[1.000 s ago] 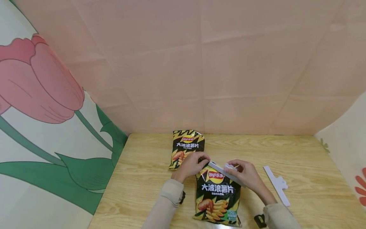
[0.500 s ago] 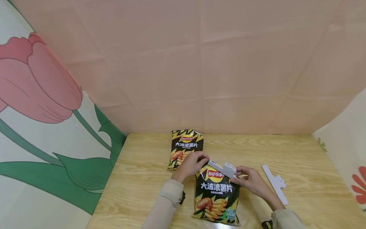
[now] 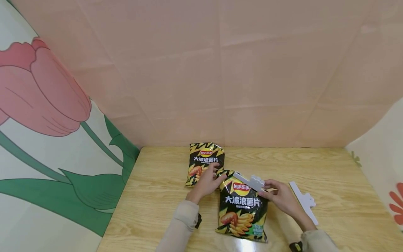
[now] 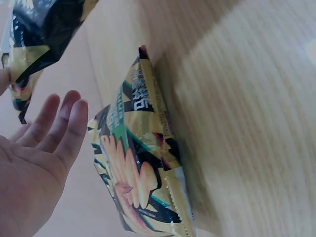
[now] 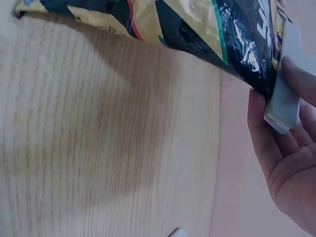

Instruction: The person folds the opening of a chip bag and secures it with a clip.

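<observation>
A black and yellow Lay's chip bag [image 3: 242,217] has a long white bag clip [image 3: 256,182] with a cloud-shaped handle across its top edge. My right hand [image 3: 280,196] pinches the clip's right end, thumb on one face and fingers behind, as the right wrist view shows on the clip [image 5: 286,98]. At the bag's upper left corner is my left hand [image 3: 204,183], its fingers spread and extended. In the left wrist view that hand [image 4: 44,153] has its thumb against the bag's corner [image 4: 27,74], the other fingers standing away from it.
A second chip bag [image 3: 204,150] of the same design lies behind the left hand, partly covered by it. Another white clip [image 3: 305,203] rests on the wooden table [image 3: 151,203] to the right. A pink cloth wall [image 3: 176,87] rises behind the table.
The right hand has moved from the clip's handle to its right end. The left hand has loosened from the bag's corner, fingers now spread. The front bag has shifted slightly right and away.
</observation>
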Tool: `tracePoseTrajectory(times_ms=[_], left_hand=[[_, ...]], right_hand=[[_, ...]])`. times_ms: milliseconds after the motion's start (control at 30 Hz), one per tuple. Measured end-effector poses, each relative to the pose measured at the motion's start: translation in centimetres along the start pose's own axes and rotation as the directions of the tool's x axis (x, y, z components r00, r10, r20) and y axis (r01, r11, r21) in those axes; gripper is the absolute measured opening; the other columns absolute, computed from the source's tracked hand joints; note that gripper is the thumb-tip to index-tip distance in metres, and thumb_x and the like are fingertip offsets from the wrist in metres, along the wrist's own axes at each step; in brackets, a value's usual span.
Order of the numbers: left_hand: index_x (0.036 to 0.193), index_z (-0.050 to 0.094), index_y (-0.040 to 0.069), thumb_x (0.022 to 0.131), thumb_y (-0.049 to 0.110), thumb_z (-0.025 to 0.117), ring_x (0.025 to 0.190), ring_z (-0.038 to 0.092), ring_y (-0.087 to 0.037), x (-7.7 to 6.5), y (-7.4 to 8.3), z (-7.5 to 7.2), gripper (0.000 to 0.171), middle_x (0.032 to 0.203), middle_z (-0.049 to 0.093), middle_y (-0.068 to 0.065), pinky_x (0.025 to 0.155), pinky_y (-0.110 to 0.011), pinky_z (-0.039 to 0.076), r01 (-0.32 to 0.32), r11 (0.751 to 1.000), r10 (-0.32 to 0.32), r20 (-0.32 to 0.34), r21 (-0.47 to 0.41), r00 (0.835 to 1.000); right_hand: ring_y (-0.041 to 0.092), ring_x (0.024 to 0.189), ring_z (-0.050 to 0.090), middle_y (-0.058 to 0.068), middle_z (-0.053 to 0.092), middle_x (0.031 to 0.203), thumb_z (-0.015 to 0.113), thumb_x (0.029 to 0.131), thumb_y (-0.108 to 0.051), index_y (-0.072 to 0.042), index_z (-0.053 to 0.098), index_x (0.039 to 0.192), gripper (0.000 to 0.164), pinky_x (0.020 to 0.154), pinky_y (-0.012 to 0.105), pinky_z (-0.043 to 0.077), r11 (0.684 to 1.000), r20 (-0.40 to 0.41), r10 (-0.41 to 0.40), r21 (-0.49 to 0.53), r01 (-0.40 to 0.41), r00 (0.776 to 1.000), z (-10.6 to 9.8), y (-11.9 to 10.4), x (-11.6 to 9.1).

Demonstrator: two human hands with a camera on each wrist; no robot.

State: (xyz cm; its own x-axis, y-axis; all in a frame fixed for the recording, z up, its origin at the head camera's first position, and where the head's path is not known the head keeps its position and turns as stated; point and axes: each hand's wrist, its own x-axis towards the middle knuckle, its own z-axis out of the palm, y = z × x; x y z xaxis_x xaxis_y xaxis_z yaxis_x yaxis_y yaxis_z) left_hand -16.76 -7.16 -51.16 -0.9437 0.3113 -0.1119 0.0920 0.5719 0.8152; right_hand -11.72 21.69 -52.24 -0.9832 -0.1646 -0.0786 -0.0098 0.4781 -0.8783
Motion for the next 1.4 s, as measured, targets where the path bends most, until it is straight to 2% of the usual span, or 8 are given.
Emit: tracePoseTrajectory(times_ms=[100,233,433,633,867,1167,1267,1400], left_hand=[[0.15,0.03,0.016,0.097,0.052,0.056,0.108,0.062,-0.021,-0.2,-0.3,0.3,0.069,0.14,0.052,-0.017,0.087,-0.039,0.053,0.041,0.999,-0.041,0.005,-0.026,0.999],[0.153,0.024,0.014,0.092,0.055,0.062,0.108,0.065,-0.023,-0.3,-0.4,0.8,0.083,0.136,0.056,-0.015,0.085,-0.038,0.054,0.066,0.993,-0.064,0.021,-0.095,0.998],[0.153,0.024,0.013,0.085,0.054,0.072,0.111,0.064,-0.025,-0.4,-0.3,1.3,0.092,0.136,0.057,-0.016,0.091,-0.041,0.053,0.087,0.987,-0.079,0.065,-0.135,0.995],[0.149,0.028,0.013,0.081,0.052,0.077,0.109,0.063,-0.025,-0.4,-0.1,1.8,0.092,0.137,0.054,-0.018,0.093,-0.041,0.053,0.077,0.987,-0.066,0.076,-0.144,0.995],[0.147,0.029,0.013,0.084,0.047,0.076,0.097,0.063,-0.019,-0.3,0.4,2.2,0.086,0.135,0.055,-0.019,0.083,-0.035,0.054,0.043,0.988,-0.036,0.048,-0.15,0.998],[0.149,0.024,0.015,0.089,0.043,0.072,0.084,0.059,-0.012,-0.3,0.8,2.8,0.082,0.133,0.053,-0.017,0.073,-0.027,0.051,0.016,0.995,-0.015,0.011,-0.103,1.0],[0.147,0.024,0.014,0.09,0.04,0.072,0.083,0.058,-0.011,-0.3,0.8,2.9,0.079,0.131,0.054,-0.018,0.072,-0.026,0.051,-0.006,0.995,0.006,-0.001,-0.099,1.0],[0.148,0.024,0.014,0.09,0.04,0.071,0.085,0.06,-0.012,-0.1,0.8,3.1,0.079,0.132,0.055,-0.019,0.073,-0.026,0.051,-0.013,0.995,0.012,-0.014,-0.102,1.0]], right_hand=[[0.013,0.074,0.071,0.021,0.071,0.102,0.077,0.086,-0.015,0.007,0.063,0.117,0.041,0.061,0.027,0.056,1.0,-0.037,0.004,-0.03,-0.005,0.999,-0.3,0.1,0.2],[0.008,0.073,0.07,0.023,0.071,0.102,0.078,0.085,-0.013,0.007,0.063,0.118,0.041,0.063,0.023,0.056,0.999,-0.093,-0.023,-0.039,0.019,0.995,-0.7,0.3,0.5],[0.002,0.072,0.068,0.025,0.071,0.104,0.077,0.086,-0.015,0.006,0.063,0.119,0.042,0.062,0.025,0.057,0.999,-0.142,-0.019,-0.035,0.014,0.99,-1.2,0.3,1.0],[0.002,0.073,0.067,0.026,0.071,0.107,0.076,0.087,-0.016,0.006,0.062,0.121,0.043,0.063,0.022,0.055,0.999,-0.155,-0.014,-0.04,0.008,0.988,-1.5,0.3,1.4],[0.002,0.075,0.067,0.027,0.067,0.114,0.073,0.091,-0.02,0.005,0.059,0.127,0.046,0.063,0.022,0.053,1.0,-0.164,0.007,-0.013,-0.009,0.986,-1.8,0.3,1.6],[-0.009,0.08,0.062,0.027,0.065,0.119,0.072,0.092,-0.022,0.005,0.055,0.132,0.052,0.069,0.018,0.053,1.0,-0.183,-0.003,0.011,0.005,0.983,-2.0,1.0,1.6],[-0.001,0.086,0.064,0.028,0.063,0.123,0.074,0.091,-0.021,0.004,0.051,0.136,0.057,0.071,0.018,0.054,1.0,-0.169,0.006,0.011,-0.004,0.986,-2.0,1.4,1.2],[0.026,0.098,0.07,0.035,0.055,0.13,0.077,0.088,-0.023,0.005,0.036,0.145,0.076,0.074,0.026,0.057,0.994,-0.077,0.101,0.042,-0.098,0.992,-1.7,2.2,0.2]])
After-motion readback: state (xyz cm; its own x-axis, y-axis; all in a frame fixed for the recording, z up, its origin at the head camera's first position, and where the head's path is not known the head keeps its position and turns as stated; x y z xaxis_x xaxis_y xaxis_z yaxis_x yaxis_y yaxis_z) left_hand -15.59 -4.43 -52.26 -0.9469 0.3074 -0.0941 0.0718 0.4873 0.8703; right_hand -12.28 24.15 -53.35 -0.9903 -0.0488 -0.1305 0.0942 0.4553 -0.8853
